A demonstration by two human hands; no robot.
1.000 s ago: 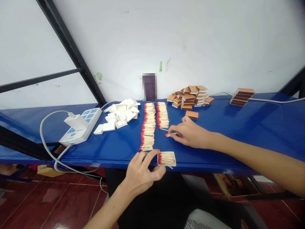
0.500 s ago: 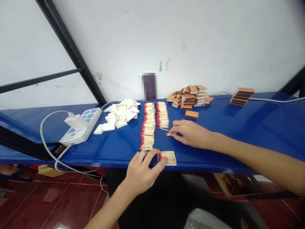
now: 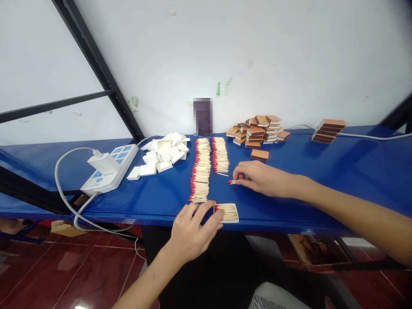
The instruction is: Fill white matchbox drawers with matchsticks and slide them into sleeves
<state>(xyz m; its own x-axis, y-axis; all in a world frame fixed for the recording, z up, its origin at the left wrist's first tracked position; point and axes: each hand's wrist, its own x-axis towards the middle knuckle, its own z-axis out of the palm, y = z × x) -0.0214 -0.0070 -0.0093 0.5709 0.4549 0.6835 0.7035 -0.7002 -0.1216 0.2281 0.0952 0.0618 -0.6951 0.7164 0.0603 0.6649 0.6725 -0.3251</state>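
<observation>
My left hand (image 3: 196,229) grips the left end of a white matchbox tray (image 3: 237,214) at the shelf's front edge, one finger at its far corner and the thumb side near its matches. Red-headed matches (image 3: 229,211) lie in the tray, heads to the left. Above and to the right of it, my right hand (image 3: 254,176) pinches a few matches (image 3: 232,182), with their red heads poking out leftward. Two rows of matches, a long row (image 3: 201,171) and a shorter row (image 3: 220,154), lie just left of that hand. One stray match (image 3: 222,174) sits below the shorter row.
White empty trays (image 3: 164,154) are heaped on the left, beside a power strip (image 3: 109,171) with a plugged-in charger. Brown matchbox sleeves and boxes (image 3: 257,131) are piled at the back right, with one box (image 3: 259,155) in front. Another stack (image 3: 328,131) stands farther right.
My right hand has shifted slightly right with the pinched matches, away from the shorter row. My left hand stays at the tray, its thumb drawn back a little.
</observation>
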